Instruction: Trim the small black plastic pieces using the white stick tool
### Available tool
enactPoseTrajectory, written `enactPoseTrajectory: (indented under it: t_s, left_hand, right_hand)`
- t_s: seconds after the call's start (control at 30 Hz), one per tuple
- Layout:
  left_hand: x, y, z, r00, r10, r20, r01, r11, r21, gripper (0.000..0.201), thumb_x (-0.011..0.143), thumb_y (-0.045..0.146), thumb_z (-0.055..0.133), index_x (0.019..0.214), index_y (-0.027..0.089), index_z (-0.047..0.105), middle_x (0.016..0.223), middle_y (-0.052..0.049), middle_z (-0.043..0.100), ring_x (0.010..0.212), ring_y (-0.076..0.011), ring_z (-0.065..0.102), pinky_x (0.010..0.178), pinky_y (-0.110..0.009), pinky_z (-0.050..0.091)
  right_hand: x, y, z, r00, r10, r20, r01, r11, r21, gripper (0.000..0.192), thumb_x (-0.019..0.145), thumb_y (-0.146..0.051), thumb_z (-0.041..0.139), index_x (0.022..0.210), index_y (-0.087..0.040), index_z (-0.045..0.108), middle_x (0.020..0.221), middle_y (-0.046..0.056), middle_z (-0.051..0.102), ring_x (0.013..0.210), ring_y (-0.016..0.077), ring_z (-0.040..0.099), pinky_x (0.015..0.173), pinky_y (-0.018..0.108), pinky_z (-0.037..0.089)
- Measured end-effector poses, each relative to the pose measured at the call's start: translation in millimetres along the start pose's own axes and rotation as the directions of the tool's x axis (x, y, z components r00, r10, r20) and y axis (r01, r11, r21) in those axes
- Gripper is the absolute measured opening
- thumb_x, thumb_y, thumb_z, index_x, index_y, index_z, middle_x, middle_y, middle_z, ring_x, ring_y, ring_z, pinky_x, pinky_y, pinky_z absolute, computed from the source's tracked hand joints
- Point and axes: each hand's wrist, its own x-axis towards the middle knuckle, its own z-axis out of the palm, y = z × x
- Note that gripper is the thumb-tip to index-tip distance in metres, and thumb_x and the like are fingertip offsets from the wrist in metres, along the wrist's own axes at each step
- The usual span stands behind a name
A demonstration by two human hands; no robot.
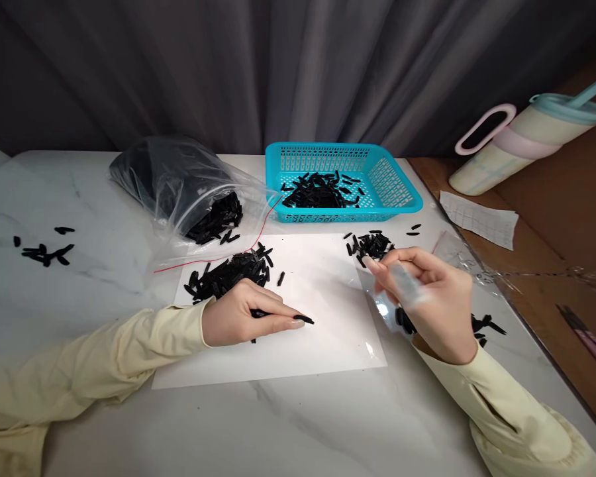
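Observation:
My left hand point(248, 315) is closed over the white sheet, with a small black sliver point(304, 319) pinched between thumb and fingertip. More black slivers show inside its curled fingers. A loose heap of the same slivers point(231, 273) lies just behind this hand, on the sheet point(322, 344). To the right, my right hand point(427, 291) is raised with its fingers curled around a pale, translucent object point(406, 283), too blurred to name. Beyond its fingertips sits a smaller pile of black slivers point(370, 246), partly at the sheet's edge.
A clear zip bag point(163, 192) of slivers lies open at back left. Behind stands a blue perforated basket point(397, 199) holding more. Scattered slivers point(47, 255) rest far left. At right are a tumbler point(511, 156), a paper slip point(481, 218) and pink-handled tool point(589, 341).

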Motion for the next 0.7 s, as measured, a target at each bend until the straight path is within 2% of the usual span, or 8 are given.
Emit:
enactPoseTrajectory:
  t_s: [0.07, 0.13, 0.2, 0.23, 0.33, 0.43, 0.53, 0.7]
  left_hand:
    - [-0.1, -0.3, -0.2, 1.0, -0.003, 0.001, 0.003, 1.0, 0.003, 0.021, 0.081, 0.015, 0.057, 0.09, 0.004, 0.072, 0.065, -0.011, 0.07, 0.048, -0.0105, 0.055, 0.042, -0.02, 0.04]
    - [-0.1, -0.5, -0.4, 1.0, -0.009, 0.002, 0.009, 1.0, 0.008, 0.022, 0.082, 0.017, 0.056, 0.09, 0.005, 0.073, 0.064, -0.011, 0.07, 0.048, -0.0103, 0.054, 0.042, -0.02, 0.04]
    - [-0.2, -0.6, -0.5, 1.0, -0.014, 0.005, 0.014, 1.0, 0.01, 0.022, 0.082, 0.018, 0.056, 0.09, 0.006, 0.073, 0.063, -0.01, 0.069, 0.047, -0.0099, 0.053, 0.042, -0.02, 0.039]
    - [-0.3, -0.9, -0.5, 1.0, -0.015, 0.006, 0.015, 1.0, 0.009, 0.023, 0.082, 0.018, 0.056, 0.091, 0.005, 0.072, 0.063, -0.01, 0.069, 0.046, -0.0097, 0.052, 0.041, -0.02, 0.038]
    - [-1.1, -2.7, 0.0, 1.0, -0.023, 0.003, 0.023, 1.0, 0.0, 0.023, 0.082, 0.018, 0.056, 0.092, 0.005, 0.072, 0.061, -0.009, 0.068, 0.045, -0.0094, 0.05, 0.041, -0.021, 0.036]
    - [-2.2, -5.1, 0.9, 1.0, -0.018, -0.012, 0.017, 1.0, -0.014, 0.023, 0.081, 0.018, 0.057, 0.093, 0.005, 0.072, 0.061, -0.01, 0.068, 0.046, -0.0094, 0.049, 0.041, -0.022, 0.035]
    - [-2.6, -5.1, 1.1, 1.0, -0.012, -0.022, 0.012, 1.0, -0.006, 0.023, 0.081, 0.019, 0.057, 0.094, 0.006, 0.072, 0.062, -0.01, 0.069, 0.045, -0.0094, 0.049, 0.04, -0.021, 0.035]
    - [-1.8, -3.1, 1.8, 1.0, 0.017, -0.023, -0.016, 0.999, 0.031, 0.024, 0.083, 0.019, 0.055, 0.094, 0.007, 0.072, 0.068, -0.011, 0.071, 0.049, -0.011, 0.056, 0.042, -0.02, 0.04]
  right_hand:
    - [-1.2, -3.2, -0.2, 0.989, 0.076, 0.124, -0.075, 0.997, -0.01, 0.029, 0.08, -0.042, 0.06, 0.065, -0.018, 0.055, 0.042, -0.004, 0.048, 0.037, 0.0088, 0.041, 0.037, 0.021, 0.034]
    - [-2.3, -6.8, -0.4, 0.951, 0.131, 0.28, -0.126, 0.991, -0.035, 0.034, 0.088, -0.044, 0.048, 0.069, -0.017, 0.057, 0.042, -0.003, 0.048, 0.036, 0.0088, 0.04, 0.037, 0.021, 0.033]
    - [-2.9, -8.9, 0.0, 0.913, 0.139, 0.385, -0.111, 0.989, -0.093, 0.038, 0.092, -0.043, 0.04, 0.071, -0.017, 0.058, 0.043, -0.003, 0.049, 0.037, 0.0091, 0.041, 0.04, 0.022, 0.036]
    - [-3.0, -9.0, 0.5, 0.901, 0.115, 0.418, -0.065, 0.989, -0.133, 0.039, 0.092, -0.042, 0.04, 0.067, -0.017, 0.057, 0.044, -0.003, 0.051, 0.038, 0.0092, 0.042, 0.043, 0.022, 0.038]
    - [-2.8, -4.9, 2.6, 0.862, -0.043, 0.505, 0.177, 0.96, -0.219, 0.039, 0.09, -0.035, 0.045, 0.057, -0.018, 0.054, 0.058, 0.001, 0.06, 0.046, 0.0099, 0.049, 0.048, 0.023, 0.041]
    - [-2.4, 2.3, 3.7, 0.794, -0.179, 0.581, 0.371, 0.9, -0.231, 0.026, 0.088, -0.03, 0.048, 0.067, -0.019, 0.06, 0.074, 0.003, 0.065, 0.05, 0.0107, 0.052, 0.047, 0.023, 0.04]
    - [-1.7, 6.6, 2.3, 0.78, -0.168, 0.603, 0.395, 0.879, -0.266, 0.021, 0.088, -0.029, 0.048, 0.077, -0.019, 0.063, 0.075, 0.003, 0.067, 0.052, 0.0121, 0.056, 0.047, 0.023, 0.042]
    - [1.5, 1.4, -4.6, 0.77, -0.099, 0.63, 0.32, 0.915, -0.247, 0.016, 0.085, -0.028, 0.055, 0.08, -0.019, 0.067, 0.067, 0.002, 0.068, 0.055, 0.0142, 0.061, 0.051, 0.024, 0.048]
